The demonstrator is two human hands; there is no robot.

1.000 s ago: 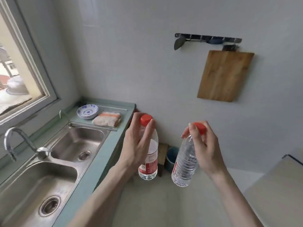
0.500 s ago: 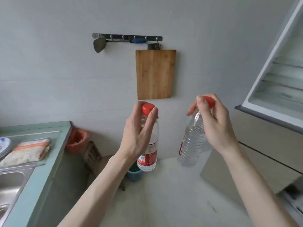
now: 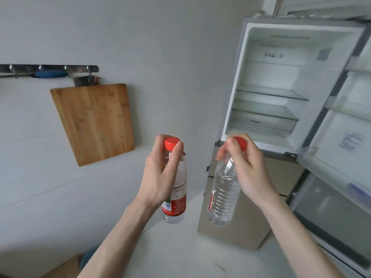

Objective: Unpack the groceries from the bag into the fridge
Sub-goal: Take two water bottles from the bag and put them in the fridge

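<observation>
two bottles point(image 3: 175, 189) before open fridge point(image 3: 269, 109)

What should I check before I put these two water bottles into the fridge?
1. Fridge door open: ok.
2. Left hand grips the left bottle at the neck: ok.
3. Right hand grips the right bottle at the neck: ok.
4. Both red caps on: ok; how tight, cannot tell.
5. Free room on the shelves: ok, nothing visible on them.
6. Shelf height enough for an upright bottle: cannot tell.
</observation>
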